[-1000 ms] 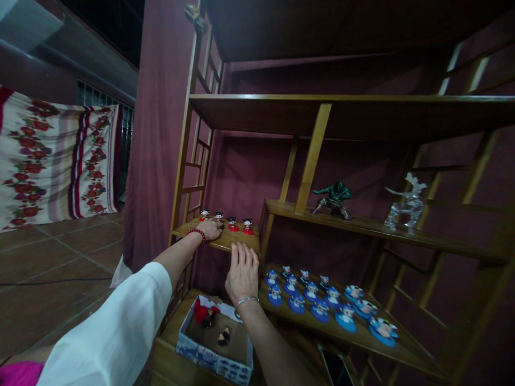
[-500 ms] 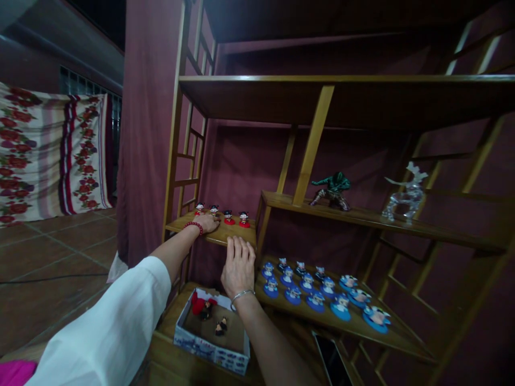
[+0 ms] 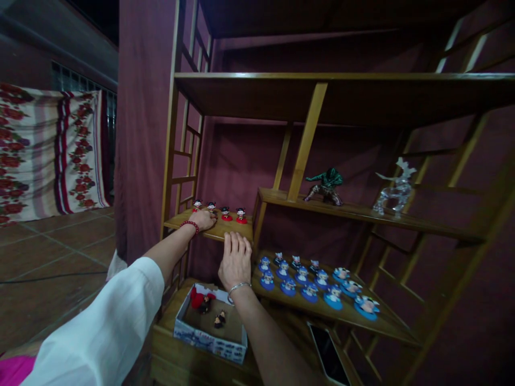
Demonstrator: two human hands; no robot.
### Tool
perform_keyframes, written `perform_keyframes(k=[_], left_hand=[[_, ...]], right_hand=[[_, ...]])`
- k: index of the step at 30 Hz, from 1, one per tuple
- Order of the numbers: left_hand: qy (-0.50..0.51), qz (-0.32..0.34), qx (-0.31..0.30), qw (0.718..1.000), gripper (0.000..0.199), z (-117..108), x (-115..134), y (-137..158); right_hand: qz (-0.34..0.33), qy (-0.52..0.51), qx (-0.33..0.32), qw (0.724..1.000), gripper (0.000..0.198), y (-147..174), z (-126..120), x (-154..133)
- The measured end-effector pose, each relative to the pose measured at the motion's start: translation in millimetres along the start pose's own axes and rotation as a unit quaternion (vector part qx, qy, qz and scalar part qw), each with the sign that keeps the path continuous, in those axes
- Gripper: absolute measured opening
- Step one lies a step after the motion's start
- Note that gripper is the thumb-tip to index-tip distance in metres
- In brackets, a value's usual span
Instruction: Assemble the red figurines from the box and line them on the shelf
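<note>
Four small figurines with black hair and red bases stand in a row on the small left shelf [image 3: 223, 230]. My left hand [image 3: 202, 220], with a red bead bracelet, reaches onto this shelf. Its fingers are closed around the lower part of the second figurine [image 3: 211, 206] from the left, hiding its base. The third figurine [image 3: 226, 214] and the rightmost figurine [image 3: 241, 215] stand free on their red bases. My right hand [image 3: 236, 262], wearing a silver bangle, is empty; its fingers lie extended against the shelf's front edge.
Below stands an open box [image 3: 211, 343] holding red and black figurines. A lower right shelf bears several blue-based figurines [image 3: 309, 292]. Above are a green figure [image 3: 328, 185] and a clear glass animal [image 3: 396, 190]. A phone [image 3: 328, 351] lies at the bottom.
The view has shifted slightly, so the shelves sit a little further left and up. Both hands keep nearly the same place at the small shelf, and the figurines stand as before.
</note>
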State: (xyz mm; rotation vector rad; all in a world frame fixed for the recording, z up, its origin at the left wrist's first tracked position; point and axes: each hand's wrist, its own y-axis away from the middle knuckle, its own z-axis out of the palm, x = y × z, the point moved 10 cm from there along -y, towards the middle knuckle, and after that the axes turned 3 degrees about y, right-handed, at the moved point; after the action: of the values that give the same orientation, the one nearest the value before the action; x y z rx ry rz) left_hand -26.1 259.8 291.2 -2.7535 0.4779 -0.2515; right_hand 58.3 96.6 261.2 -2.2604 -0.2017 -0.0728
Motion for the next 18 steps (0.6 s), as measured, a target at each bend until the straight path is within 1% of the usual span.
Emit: perform_keyframes(k=[4, 6, 9, 11, 13, 15, 18], left_hand=[[0.006, -0.005, 0.058, 0.998, 0.04, -14.3, 2.0, 15.8], [0.016, 0.014, 0.066, 0.998, 0.04, -18.1, 10.3, 20.7], [0.026, 0.057, 0.018, 0.998, 0.044, -11.3, 31.6, 21.7], [0.025, 0.069, -0.015, 0.997, 0.047, -5.2, 44.6, 20.0], [0.023, 0.069, -0.029, 0.997, 0.05, -1.7, 54.4, 17.2], [0.02, 0.064, -0.04, 0.997, 0.051, 1.6, 60.0, 13.8], [0.013, 0.055, -0.052, 0.997, 0.053, 6.8, 61.4, 8.4]], right_hand=[[0.002, -0.003, -0.01, 1.0, 0.064, 0.6, 0.6, -0.6], [0.003, -0.004, -0.011, 1.0, 0.064, 1.0, 0.0, -1.0], [0.005, -0.007, -0.011, 1.0, 0.066, 1.3, -1.4, -1.2], [0.007, -0.007, -0.014, 1.0, 0.067, 1.4, -1.4, -0.8], [0.007, -0.005, -0.017, 1.0, 0.067, 1.3, -0.6, -0.4], [0.004, -0.004, -0.017, 1.0, 0.067, 1.3, 0.1, 0.0], [-0.001, -0.006, -0.014, 1.0, 0.067, 1.5, 1.5, 0.4]])
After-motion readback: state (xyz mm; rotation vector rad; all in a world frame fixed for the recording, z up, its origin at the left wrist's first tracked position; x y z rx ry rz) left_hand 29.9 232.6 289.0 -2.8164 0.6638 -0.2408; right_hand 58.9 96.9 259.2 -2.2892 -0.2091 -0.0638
